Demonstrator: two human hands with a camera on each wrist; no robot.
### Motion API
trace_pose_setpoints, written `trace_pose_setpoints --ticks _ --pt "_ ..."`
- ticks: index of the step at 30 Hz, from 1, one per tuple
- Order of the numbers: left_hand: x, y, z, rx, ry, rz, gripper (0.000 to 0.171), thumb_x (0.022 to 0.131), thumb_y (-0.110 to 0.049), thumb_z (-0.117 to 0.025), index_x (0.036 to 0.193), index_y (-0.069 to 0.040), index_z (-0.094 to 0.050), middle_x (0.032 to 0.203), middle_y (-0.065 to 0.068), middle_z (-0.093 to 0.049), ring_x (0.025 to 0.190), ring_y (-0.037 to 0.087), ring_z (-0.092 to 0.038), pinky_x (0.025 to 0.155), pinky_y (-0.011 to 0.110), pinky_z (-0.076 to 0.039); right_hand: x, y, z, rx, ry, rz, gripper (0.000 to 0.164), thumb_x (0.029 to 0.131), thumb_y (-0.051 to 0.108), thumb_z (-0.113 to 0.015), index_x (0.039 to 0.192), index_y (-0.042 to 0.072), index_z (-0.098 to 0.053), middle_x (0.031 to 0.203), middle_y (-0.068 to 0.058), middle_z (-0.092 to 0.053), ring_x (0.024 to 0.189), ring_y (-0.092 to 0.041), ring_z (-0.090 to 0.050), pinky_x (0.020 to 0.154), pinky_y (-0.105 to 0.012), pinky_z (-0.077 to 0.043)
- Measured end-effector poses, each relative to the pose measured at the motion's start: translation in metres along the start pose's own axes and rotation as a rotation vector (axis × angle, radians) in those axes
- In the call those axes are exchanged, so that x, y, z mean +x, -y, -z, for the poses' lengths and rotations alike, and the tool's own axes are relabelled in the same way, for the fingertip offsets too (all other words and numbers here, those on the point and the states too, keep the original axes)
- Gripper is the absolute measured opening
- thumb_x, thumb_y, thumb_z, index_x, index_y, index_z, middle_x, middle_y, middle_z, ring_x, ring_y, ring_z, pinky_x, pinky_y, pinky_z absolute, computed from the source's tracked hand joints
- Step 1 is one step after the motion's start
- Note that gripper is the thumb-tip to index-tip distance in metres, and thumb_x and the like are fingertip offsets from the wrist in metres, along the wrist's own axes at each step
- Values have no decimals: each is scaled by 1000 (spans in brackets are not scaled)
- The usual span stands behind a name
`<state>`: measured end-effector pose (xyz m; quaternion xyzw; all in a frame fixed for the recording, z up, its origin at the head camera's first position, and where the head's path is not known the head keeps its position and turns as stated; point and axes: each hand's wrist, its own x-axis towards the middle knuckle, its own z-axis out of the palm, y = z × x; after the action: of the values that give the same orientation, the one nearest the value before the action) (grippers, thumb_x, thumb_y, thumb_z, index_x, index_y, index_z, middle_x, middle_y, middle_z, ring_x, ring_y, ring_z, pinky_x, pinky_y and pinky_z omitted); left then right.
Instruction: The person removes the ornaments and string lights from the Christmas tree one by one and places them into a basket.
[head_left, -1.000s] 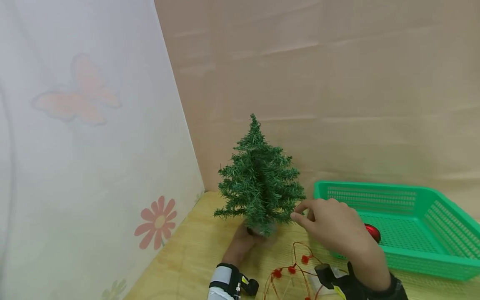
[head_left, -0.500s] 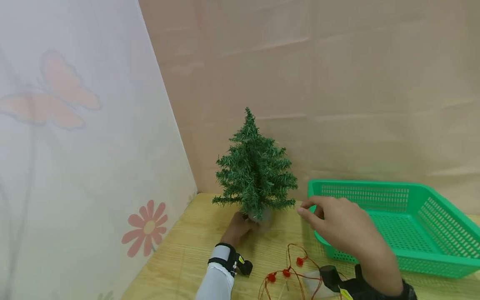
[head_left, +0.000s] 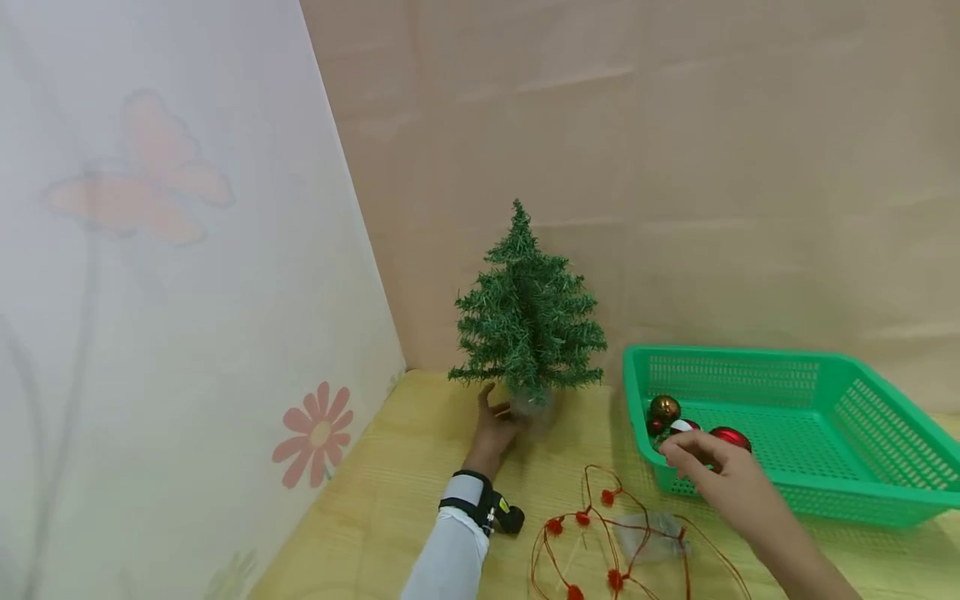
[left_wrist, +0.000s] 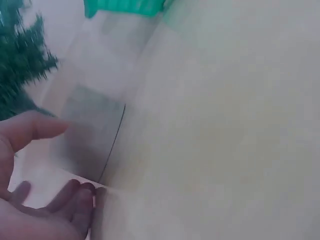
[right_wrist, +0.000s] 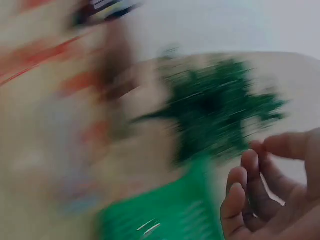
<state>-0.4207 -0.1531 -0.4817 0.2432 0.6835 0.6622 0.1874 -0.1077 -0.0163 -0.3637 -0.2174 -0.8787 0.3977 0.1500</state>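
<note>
A small artificial Christmas tree (head_left: 528, 321) stands upright on a translucent base (head_left: 531, 407) near the back wall. My left hand (head_left: 495, 429) is low on the tree's left side, right at the base, with thumb and fingers spread apart. In the left wrist view that hand (left_wrist: 45, 185) has nothing between its fingers. My right hand (head_left: 723, 471) hovers over the near left rim of the green basket (head_left: 825, 500), fingers loosely bent and nothing seen in them. Just beyond its fingertips lie a bronze bauble (head_left: 664, 408) and a red bauble (head_left: 731, 437).
A cord with red pom-poms (head_left: 583, 518) lies tangled on the wooden table (head_left: 360, 508) in front. Beside it is a clear plastic piece (head_left: 652, 537). A printed white wall (head_left: 187, 333) bounds the left side, and a brown covering (head_left: 735, 183) hangs behind.
The tree has shifted back toward the wall with my left hand at its base, and that hand's fingers have since spread. My right hand has moved from near the branches to the basket.
</note>
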Motion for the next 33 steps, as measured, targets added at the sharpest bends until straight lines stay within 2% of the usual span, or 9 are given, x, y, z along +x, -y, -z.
trace_pose_setpoints --ticks 3,7,10,14,16,20,25,28,33 --pt "-18 -4 -3 9 24 23 75 85 3 -67 151 -7 -32 133 28 -52 119 38 -55 84 37 -50 -5 -43 0 9 58 -14 36 102 38 -54 125 12 -62 122 -1 -64 94 7 -55 74 -24 -50" --pt "-47 -16 -3 70 166 63 63 91 -9 -65 149 -4 -39 140 22 -50 128 36 -51 98 46 -48 -13 -84 -1 65 132 30 39 104 27 -53 138 7 -51 127 12 -58 104 16 -49 79 -22 -51" --pt "-68 -30 -5 106 234 88 60 93 -14 -64 148 -5 -40 142 20 -47 129 35 -49 104 52 -43 -11 -106 -5 253 182 -11 48 106 23 -47 150 7 -36 141 10 -45 107 24 -38 103 -41 -43" --pt "-97 -37 -13 160 260 140 55 94 -19 -67 144 -6 -46 135 16 -52 122 32 -52 100 52 -45 -6 -131 -14 560 172 -55 42 108 18 -39 148 27 -35 140 25 -42 108 27 -36 109 -29 -32" --pt "-111 -36 -15 182 288 162 56 94 -25 -68 144 -8 -48 133 14 -54 120 31 -53 97 50 -46 -9 -136 -18 622 157 -16 40 108 13 -38 146 27 -38 127 38 -44 111 25 -40 94 -12 -33" --pt "-131 -36 -17 220 344 176 64 91 -34 -73 145 -10 -48 133 10 -54 118 28 -50 96 50 -46 -20 -122 -23 416 90 -23 48 105 16 -48 150 7 -34 138 20 -50 110 21 -46 84 -11 -41" --pt "-152 -40 -18 586 351 16 72 80 -37 -83 139 -7 -55 114 6 -55 99 24 -52 87 48 -44 -37 -101 -21 -134 5 -133 44 97 37 -64 127 5 -61 116 -14 -64 94 -8 -56 73 -27 -47" --pt "-162 -43 -17 750 326 -55 57 77 -30 -85 125 -7 -65 98 2 -53 79 18 -50 69 35 -44 -45 -97 -17 -251 51 -193 33 98 44 -60 111 16 -70 93 1 -65 76 -7 -52 65 -26 -40" --pt "-170 -42 -16 709 295 -60 23 82 -12 -78 103 -8 -71 70 -3 -51 57 11 -43 51 25 -33 -56 -102 -16 -303 52 -211 34 93 45 -67 110 15 -67 78 7 -57 60 -3 -42 57 -23 -33"
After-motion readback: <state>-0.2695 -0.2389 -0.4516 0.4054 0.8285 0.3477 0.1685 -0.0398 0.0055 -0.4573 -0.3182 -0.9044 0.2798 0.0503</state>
